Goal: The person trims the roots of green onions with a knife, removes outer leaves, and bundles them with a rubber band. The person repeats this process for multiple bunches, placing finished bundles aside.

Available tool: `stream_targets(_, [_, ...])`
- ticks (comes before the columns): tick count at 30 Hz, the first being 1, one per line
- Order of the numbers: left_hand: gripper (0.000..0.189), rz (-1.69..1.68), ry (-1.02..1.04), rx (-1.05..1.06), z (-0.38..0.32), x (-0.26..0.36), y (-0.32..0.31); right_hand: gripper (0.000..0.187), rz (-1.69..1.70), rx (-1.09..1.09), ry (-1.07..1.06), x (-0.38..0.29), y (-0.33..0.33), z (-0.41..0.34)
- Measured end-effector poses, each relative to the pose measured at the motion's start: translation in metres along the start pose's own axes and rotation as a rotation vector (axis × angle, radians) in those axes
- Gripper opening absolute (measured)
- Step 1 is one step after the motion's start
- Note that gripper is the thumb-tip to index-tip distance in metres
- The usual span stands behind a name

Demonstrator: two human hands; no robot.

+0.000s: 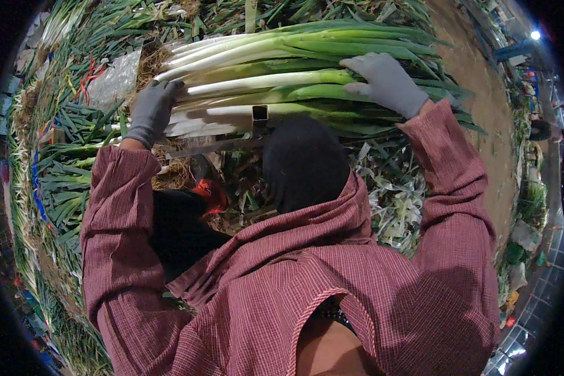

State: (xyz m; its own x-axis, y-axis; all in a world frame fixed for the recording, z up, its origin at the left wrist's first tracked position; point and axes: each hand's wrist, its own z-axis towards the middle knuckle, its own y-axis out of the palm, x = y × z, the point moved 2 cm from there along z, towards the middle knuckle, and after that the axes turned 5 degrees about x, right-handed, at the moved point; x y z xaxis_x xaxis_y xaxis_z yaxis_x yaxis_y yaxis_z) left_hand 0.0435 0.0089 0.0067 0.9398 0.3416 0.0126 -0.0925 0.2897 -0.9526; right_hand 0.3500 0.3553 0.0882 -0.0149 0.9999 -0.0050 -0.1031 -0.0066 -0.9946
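A thick layer of long green onions point(244, 56) lies crosswise before me, with white shanks and roots on the left and green leaves on the right. My left hand point(152, 110), in a grey knit glove, has its fingertips on the root end of one green onion point(263, 83). In a matching glove, my right hand point(387, 82) holds the same stalk where it turns green, thumb below and fingers above. The stalks rest on a metal frame, whose square tube end point(260, 113) shows at the near side. My palms are hidden.
Clear plastic sheeting point(115, 77) and red ties point(91, 77) lie at left, near more bunched green onions point(68, 188). Below the frame are leaf scraps, pale peelings point(395, 211) and my orange-red footwear point(211, 195). Bare ground point(489, 103) runs along the right.
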Motion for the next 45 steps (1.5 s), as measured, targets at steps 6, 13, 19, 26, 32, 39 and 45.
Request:
stream_targets(6, [0.021,-0.013,0.019,-0.05,-0.007,-0.004,-0.003,0.047,0.017,0.0,-0.033,-0.015,0.016,0.031])
stream_targets(13, [0.029,-0.343,-0.175,-0.287,-0.014,-0.029,0.005,0.034,0.072,0.041,-0.126,-0.028,0.003,0.034])
stream_targets(19, [0.055,-0.571,-0.302,-0.419,-0.035,-0.052,0.006,0.029,0.297,0.132,0.133,-0.01,0.002,0.035])
stream_targets(26, [0.049,-0.75,-0.305,-0.39,-0.036,-0.08,0.011,0.031,-0.649,0.333,0.33,0.006,-0.072,0.012])
stream_targets(32, [0.044,-0.549,-0.25,-0.437,-0.03,-0.066,0.0,0.033,0.173,0.114,-0.071,-0.063,0.025,0.044])
stream_targets(39, [0.045,-0.444,-0.348,-0.448,-0.028,-0.05,-0.014,0.034,-0.128,-0.021,-0.01,-0.081,0.013,0.063])
stream_targets(45, [0.033,-0.317,-0.204,-0.44,-0.021,-0.055,-0.011,0.039,0.466,0.192,0.159,-0.08,0.031,0.049])
